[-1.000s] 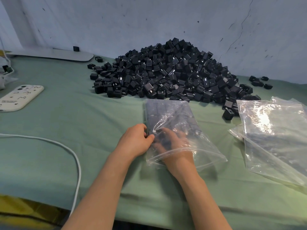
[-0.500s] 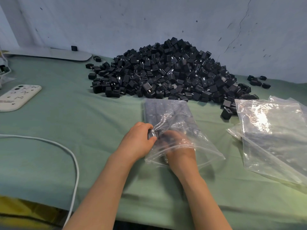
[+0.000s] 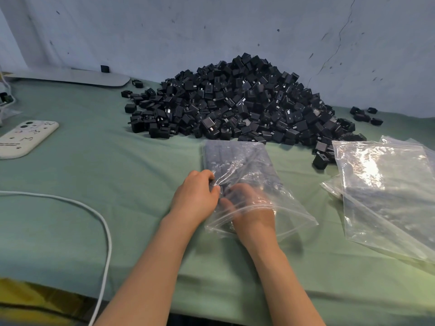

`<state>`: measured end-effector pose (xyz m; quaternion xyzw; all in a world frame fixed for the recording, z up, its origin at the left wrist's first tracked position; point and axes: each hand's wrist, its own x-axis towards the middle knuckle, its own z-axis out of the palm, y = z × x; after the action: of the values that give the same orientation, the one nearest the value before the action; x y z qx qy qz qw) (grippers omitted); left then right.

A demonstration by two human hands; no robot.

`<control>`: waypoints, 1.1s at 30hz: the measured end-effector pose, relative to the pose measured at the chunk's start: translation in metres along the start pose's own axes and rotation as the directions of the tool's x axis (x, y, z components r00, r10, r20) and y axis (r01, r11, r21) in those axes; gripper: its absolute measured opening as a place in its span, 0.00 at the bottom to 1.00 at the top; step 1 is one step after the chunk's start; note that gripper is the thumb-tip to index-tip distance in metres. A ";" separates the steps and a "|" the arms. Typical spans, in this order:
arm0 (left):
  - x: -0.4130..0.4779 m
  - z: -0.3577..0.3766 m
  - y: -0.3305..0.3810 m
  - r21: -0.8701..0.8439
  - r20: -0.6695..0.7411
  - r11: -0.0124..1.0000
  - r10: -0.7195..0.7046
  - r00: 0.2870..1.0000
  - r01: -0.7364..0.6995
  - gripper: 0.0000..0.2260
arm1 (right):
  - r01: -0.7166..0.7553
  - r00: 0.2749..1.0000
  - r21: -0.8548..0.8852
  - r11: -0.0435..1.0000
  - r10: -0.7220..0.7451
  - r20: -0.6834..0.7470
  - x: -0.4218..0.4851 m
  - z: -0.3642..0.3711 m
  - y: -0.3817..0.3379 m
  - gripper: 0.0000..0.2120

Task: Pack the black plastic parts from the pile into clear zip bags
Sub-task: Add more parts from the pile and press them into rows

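Note:
A big pile of black plastic parts [image 3: 237, 102] lies at the back of the green table against the wall. In front of it rests a clear zip bag [image 3: 237, 161] with rows of black parts inside. My left hand [image 3: 195, 196] pinches the bag's left side from outside. My right hand [image 3: 249, 205] is inside the bag through its open mouth, fingers bent among the parts; the plastic blurs what they hold.
A stack of empty clear zip bags [image 3: 386, 189] lies at the right. A white phone [image 3: 26, 137] and a white cable [image 3: 103, 222] are at the left. A flat grey stand [image 3: 70, 77] sits at the back left. A few loose parts [image 3: 364, 115] lie at the back right.
My left hand has shifted slightly right and gripped the bag's side. My right hand stays inside the bag, fingers shifting a little.

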<state>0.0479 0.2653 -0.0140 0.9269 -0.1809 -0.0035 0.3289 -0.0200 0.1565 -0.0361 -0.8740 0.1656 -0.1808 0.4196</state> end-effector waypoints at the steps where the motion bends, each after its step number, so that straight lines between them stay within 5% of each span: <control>1: 0.001 0.001 0.000 0.003 -0.001 1.000 -0.012 1.000 0.012 0.16 | 0.009 1.000 0.015 1.000 -0.009 -0.014 -0.001 0.001 0.001 0.06; 8: 0.009 0.005 -0.002 -0.045 0.033 0.997 -0.059 0.998 0.060 0.18 | 0.016 1.000 0.154 0.988 -0.014 -0.014 -0.003 0.004 0.008 0.05; 18: 0.015 0.002 -0.011 -0.167 0.001 0.976 -0.144 0.990 0.142 0.18 | 0.062 0.998 0.132 0.989 -0.059 -0.026 -0.002 0.000 0.004 0.09; 33: 0.010 -0.001 -0.009 -0.092 -0.076 0.990 -0.116 0.990 0.108 0.11 | 0.077 0.995 0.089 0.993 -0.071 -0.073 -0.005 0.003 0.006 0.14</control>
<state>0.0598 0.2686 -0.0178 0.9196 -0.1148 0.0076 0.3756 -0.0237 0.1571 -0.0431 -0.8525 0.1390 -0.2340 0.4463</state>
